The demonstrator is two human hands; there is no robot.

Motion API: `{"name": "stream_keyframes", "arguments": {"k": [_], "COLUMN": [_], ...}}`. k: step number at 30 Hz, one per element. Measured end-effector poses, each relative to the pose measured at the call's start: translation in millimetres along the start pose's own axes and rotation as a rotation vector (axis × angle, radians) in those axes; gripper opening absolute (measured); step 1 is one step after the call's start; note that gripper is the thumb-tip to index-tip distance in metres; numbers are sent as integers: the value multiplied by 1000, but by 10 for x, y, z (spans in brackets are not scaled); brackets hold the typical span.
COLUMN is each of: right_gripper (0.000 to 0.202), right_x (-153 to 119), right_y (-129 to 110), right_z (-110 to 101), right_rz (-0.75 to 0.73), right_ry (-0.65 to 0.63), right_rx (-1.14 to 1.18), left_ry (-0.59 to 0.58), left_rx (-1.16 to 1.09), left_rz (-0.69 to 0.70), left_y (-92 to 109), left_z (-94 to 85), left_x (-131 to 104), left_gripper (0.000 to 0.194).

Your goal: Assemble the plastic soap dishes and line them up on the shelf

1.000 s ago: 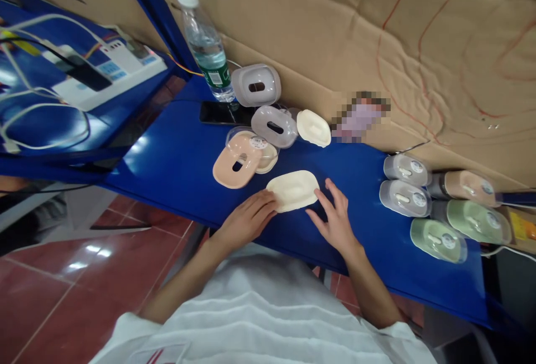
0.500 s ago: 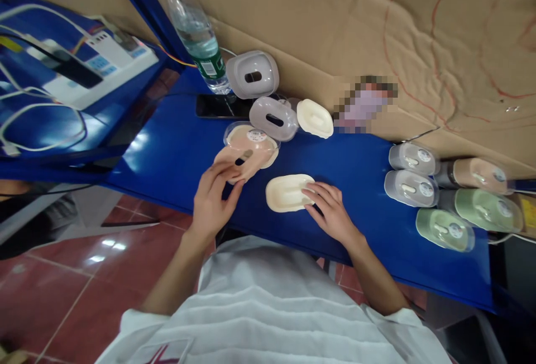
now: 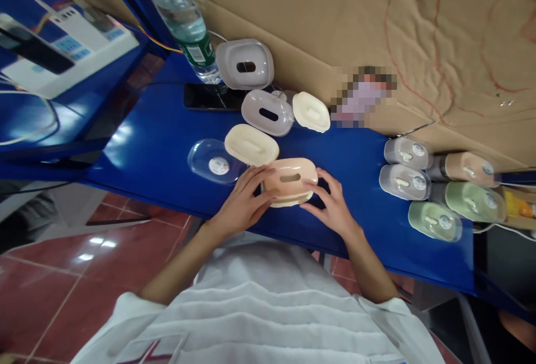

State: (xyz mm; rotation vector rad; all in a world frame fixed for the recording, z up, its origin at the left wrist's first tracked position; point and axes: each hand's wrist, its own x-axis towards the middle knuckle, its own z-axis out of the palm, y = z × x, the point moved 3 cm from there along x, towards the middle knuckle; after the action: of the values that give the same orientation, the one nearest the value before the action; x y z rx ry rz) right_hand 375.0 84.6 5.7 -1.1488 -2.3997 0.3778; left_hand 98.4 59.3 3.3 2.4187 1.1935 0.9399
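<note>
A peach soap dish (image 3: 290, 178) with a slot in its floor sits over a cream oval base (image 3: 288, 202), whose edge shows beneath it. My left hand (image 3: 247, 196) grips the left end of the dish with thumb and fingers. At the right end, my right hand (image 3: 330, 202) has its fingers around the dish and base. Just beyond my left hand lie a second cream base (image 3: 251, 144) and a clear lid (image 3: 205, 157) with a round white sticker.
Grey slotted dishes (image 3: 268, 113) and another cream piece (image 3: 312, 111) stand behind, near a phone (image 3: 209, 96) and water bottle (image 3: 184, 23). Several lidded soap boxes (image 3: 435, 220) are grouped at right. Cardboard (image 3: 293, 18) backs the blue table (image 3: 355, 241); a power strip (image 3: 92, 54) lies left.
My left hand has carried the peach dish right, onto the cream base by my right hand. My right hand now holds the dish's right end. The clear lid now lies farther left.
</note>
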Motion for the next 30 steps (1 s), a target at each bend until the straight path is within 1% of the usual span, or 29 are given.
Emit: {"name": "stream_keyframes", "arguments": {"k": [2,4,6,7,9,12,14,17,19,21,22,24,25,27,30], "right_gripper": [43,31,21,19,22,33,37,35,33,32,31,31,31,34,44], "right_x": [6,20,38,47,61,69,68,67,70,74,76,75,73,61,32], "right_y": [-17,-51,-89,-107,-139,-180,-198,-210,-210,-207,-206,-202,-200,-190,-150], "right_z": [-29,-44,-42,-38,-32,-20,-6,7,7,3,1,-4,-8,-14,-11], "right_rz": [-34,-82,-116,-126,-138,-158,-171,-178,-175,-169,-166,-162,-161,-156,-115], "right_ry": [21,15,-28,-54,-86,-114,-141,-163,-157,-149,-145,-136,-127,-98,-61], "right_rx": [-33,-61,-68,-66,-65,-67,-69,-68,-61,-58,-59,-62,-63,-61,-60], "left_ry": [-12,-30,-24,-8,28,60,55,12,-5,12,33,64,66,47,29], "left_rx": [-1,5,59,99,175,245,272,237,168,118,120,179,224,298,309], "left_rz": [-8,-6,12,25,46,72,86,74,50,7,-39,-177,-247,-326,-322], "left_y": [23,54,85,97,109,112,111,103,90,60,32,-56,-108,-205,-288], "left_z": [16,30,36,34,29,29,36,37,0,-78,-126,-210,-234,-229,-119], "left_x": [-16,-37,-55,-62,-69,-80,-96,-125,-121,-79,-43,48,96,188,308], "left_gripper": [35,37,35,32,25,19,17,20,22,25,29,41,44,39,26]}}
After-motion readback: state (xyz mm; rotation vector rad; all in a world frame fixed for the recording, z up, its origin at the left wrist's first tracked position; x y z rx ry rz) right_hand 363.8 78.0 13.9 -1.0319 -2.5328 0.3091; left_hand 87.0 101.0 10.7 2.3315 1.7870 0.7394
